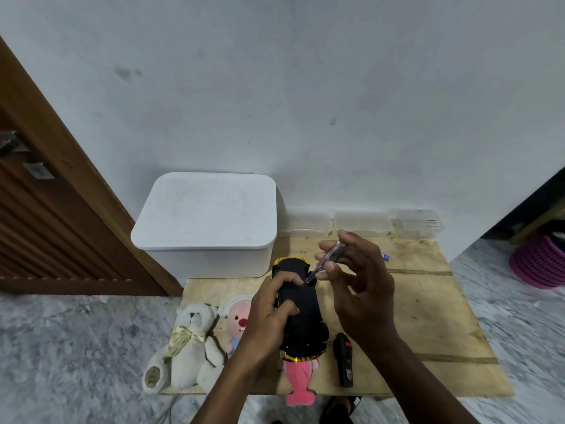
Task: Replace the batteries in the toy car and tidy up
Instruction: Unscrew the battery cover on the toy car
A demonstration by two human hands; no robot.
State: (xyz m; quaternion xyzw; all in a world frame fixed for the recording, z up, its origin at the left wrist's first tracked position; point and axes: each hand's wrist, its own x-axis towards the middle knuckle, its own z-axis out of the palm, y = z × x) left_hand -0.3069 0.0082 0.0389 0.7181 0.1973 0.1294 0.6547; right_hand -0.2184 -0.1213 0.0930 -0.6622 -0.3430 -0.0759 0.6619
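Observation:
The toy car (pixel 301 319) is turned upside down above the wooden board, its black underside facing me and yellow trim showing at both ends. My left hand (pixel 270 313) grips its left side. My right hand (pixel 357 280) holds a clear-handled screwdriver (pixel 325 263) tilted down to the left, with the tip touching the car's underside near its far end. A blue battery (pixel 385 257) lies on the board behind my right hand. The black remote control (pixel 344 359) rests on the board to the right of the car.
A white lidded storage box (pixel 208 221) stands at the back left. Three clear plastic containers (pixel 362 223) line the wall. A white teddy bear (pixel 189 347), a pink-faced plush (pixel 240 319) and a pink fish-shaped toy (pixel 299 384) lie on the wooden board (pixel 428 316).

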